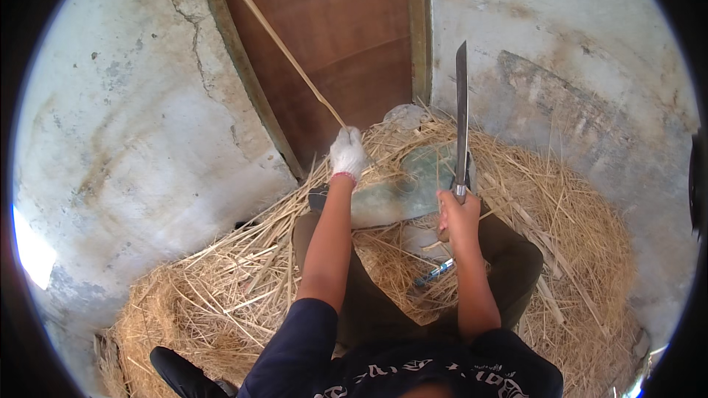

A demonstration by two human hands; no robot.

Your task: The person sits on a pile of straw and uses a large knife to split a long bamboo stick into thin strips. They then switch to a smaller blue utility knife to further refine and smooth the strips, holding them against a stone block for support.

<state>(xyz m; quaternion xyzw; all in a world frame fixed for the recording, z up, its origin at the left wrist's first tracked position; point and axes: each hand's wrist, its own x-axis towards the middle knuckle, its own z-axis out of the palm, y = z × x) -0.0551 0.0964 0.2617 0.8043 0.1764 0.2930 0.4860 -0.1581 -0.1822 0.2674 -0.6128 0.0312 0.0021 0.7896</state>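
My left hand (347, 153), in a white work glove, is closed around a long thin bamboo strip (273, 33) that slants up to the upper left across a brown wooden door. My bare right hand (457, 214) grips the handle of a long machete (462, 114), its blade pointing straight up and away from me. The two hands are apart, the blade to the right of the strip. I sit with bent knees on a heap of straw-like bamboo shavings (221, 295).
A greenish flat stone (413, 184) lies between my feet under the hands. A small blue-handled tool (435, 273) rests on the shavings between my legs. The brown door (332, 44) and cracked grey concrete walls (125, 125) stand close in front.
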